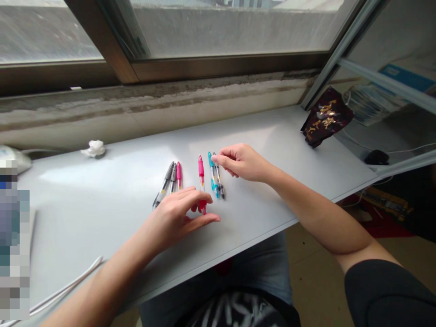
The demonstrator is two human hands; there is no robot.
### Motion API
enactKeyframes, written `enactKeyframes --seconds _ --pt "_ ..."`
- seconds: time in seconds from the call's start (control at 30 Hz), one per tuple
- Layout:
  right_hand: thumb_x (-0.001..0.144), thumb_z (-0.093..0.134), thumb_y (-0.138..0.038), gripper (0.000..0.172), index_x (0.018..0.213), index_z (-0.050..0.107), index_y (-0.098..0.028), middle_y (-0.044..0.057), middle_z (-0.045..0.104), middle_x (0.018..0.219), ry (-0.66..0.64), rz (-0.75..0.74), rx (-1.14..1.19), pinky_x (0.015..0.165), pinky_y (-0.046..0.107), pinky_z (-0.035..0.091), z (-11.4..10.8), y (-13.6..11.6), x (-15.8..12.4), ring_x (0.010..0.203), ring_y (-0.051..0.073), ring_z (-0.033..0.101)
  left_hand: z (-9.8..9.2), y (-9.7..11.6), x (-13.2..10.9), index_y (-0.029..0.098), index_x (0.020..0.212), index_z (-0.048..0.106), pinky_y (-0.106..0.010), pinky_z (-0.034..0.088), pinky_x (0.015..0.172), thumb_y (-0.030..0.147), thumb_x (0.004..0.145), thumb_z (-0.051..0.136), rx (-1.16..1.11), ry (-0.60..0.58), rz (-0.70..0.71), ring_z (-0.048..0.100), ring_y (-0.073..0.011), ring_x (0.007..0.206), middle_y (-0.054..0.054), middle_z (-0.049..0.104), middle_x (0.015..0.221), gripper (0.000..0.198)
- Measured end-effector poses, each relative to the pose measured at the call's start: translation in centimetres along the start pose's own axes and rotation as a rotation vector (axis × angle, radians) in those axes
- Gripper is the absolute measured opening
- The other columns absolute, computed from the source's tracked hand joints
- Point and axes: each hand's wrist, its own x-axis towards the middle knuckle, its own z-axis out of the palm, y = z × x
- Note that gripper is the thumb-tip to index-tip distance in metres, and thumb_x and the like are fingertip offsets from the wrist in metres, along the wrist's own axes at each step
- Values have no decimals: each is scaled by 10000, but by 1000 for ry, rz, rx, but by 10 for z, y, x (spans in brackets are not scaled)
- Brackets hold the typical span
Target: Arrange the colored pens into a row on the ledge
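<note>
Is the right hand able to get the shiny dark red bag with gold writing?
Probably yes: nothing stands between the right hand and the shiny dark red bag on the white tabletop, but it's a stretch.

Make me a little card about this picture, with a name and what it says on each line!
Left hand: over the lower end of a pink pen
Right hand: fingertips near the top of a blue pen
Next to blue pen: a dark pen
More pens: two gray pens and a pink pen
Under them: a white table
Farther off: a dark shiny bag
</note>
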Motion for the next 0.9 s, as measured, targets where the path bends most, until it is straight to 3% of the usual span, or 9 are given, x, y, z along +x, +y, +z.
enactKeyframes --seconds 0.3,0.57,0.9 --pt "1042 565 -526 516 652 472 -202 -41 526 540 -8 -6 -67 604 256 358 -2 -3 -1 531 91 489 2 -7 -2 190 1097 684 -271 503 690 482 1049 699 17 -35 -15 654 -158 723 -16 710 852 296" --pt "1036 557 -496 483 659 467 -209 -36 543 549 -45 -19 -108 632 274 348 0 -4 -2 556 107 497 2 -7 -2 192 1024 693 -279 474 643 470 1065 674 72 -46 -11 629 -162 685 -6 690 792 281" --pt "1034 530 -516 490 656 439 -217 -44 445 581 -5 -105 -145 641 286 308 0 -2 -3 605 112 393 2 -7 -2 196 1072 697 -276 492 677 474 1041 710 20 -71 -58 641 -160 706 -4 698 821 281"
